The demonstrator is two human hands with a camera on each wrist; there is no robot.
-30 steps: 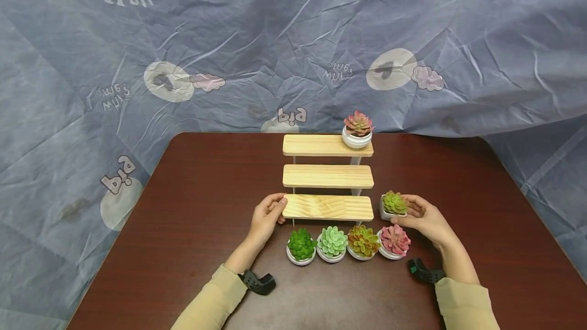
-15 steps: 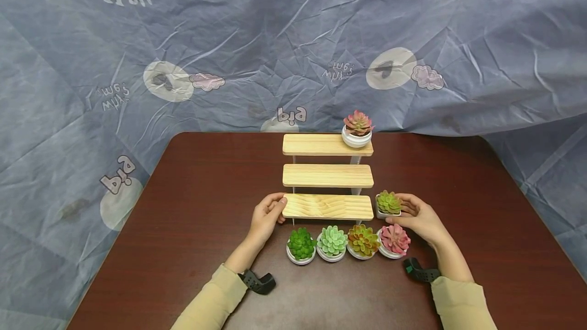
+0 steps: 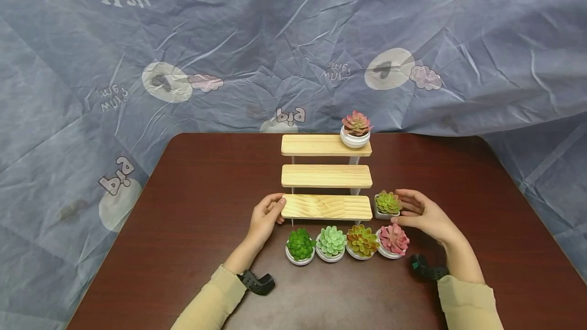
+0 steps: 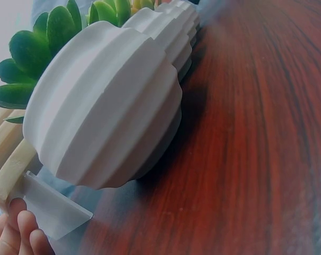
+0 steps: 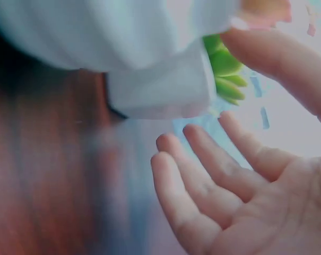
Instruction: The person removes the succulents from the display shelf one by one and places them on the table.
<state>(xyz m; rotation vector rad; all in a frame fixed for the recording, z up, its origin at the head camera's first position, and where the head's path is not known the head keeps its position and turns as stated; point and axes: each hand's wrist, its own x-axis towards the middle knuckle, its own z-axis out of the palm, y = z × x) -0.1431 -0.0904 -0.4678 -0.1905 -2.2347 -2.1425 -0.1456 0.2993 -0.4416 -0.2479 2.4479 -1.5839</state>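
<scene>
My left hand (image 3: 266, 216) grips the left end of the lowest board of a three-tier wooden plant stand (image 3: 326, 207), thumb on top and fingers at its edge. To the stand's right sits a light-green succulent in a square white pot (image 3: 387, 204). My right hand (image 3: 424, 216) is just right of that pot, fingers spread and apart from it. The right wrist view shows a gap between the fingertips (image 5: 163, 159) and the pot's white wall. In the left wrist view a ribbed white pot (image 4: 107, 106) with dark-green leaves hides most of the stand.
Several succulents in round white pots line up before the stand: dark green (image 3: 300, 246), pale green (image 3: 331, 243), orange-green (image 3: 362, 242) and pink (image 3: 393, 241). Another pink succulent (image 3: 355, 130) stands on the top board's right end. A blue-grey cloth (image 3: 257, 45) hangs behind the brown table (image 3: 206, 177).
My right hand has moved the square-potted succulent slightly left toward the stand, then let go and drawn back a little to the right. My left hand has stayed on the board.
</scene>
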